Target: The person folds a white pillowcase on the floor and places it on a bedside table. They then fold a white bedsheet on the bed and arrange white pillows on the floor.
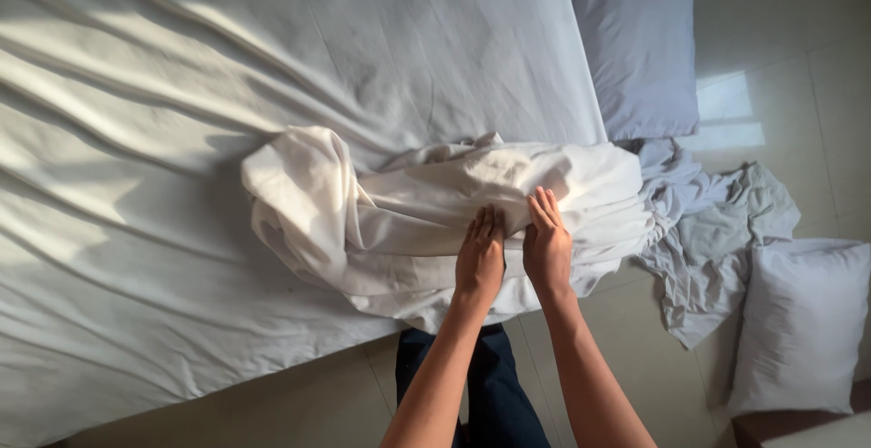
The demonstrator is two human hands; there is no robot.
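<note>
Both hands lie flat, fingers open, side by side on a bunched-up white cloth sheet. Left hand and right hand press on its near side; neither seems to grip it. That bundle sits at the edge of the big white bed. One grey crumpled sheet hangs beside it, near a white pillow on the floor.

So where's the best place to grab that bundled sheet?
Probably the near edge of the bundled sheet, coming from the bed's side: it overhangs there, loose and thick. Left hand and right hand already rest flat on it.
</note>
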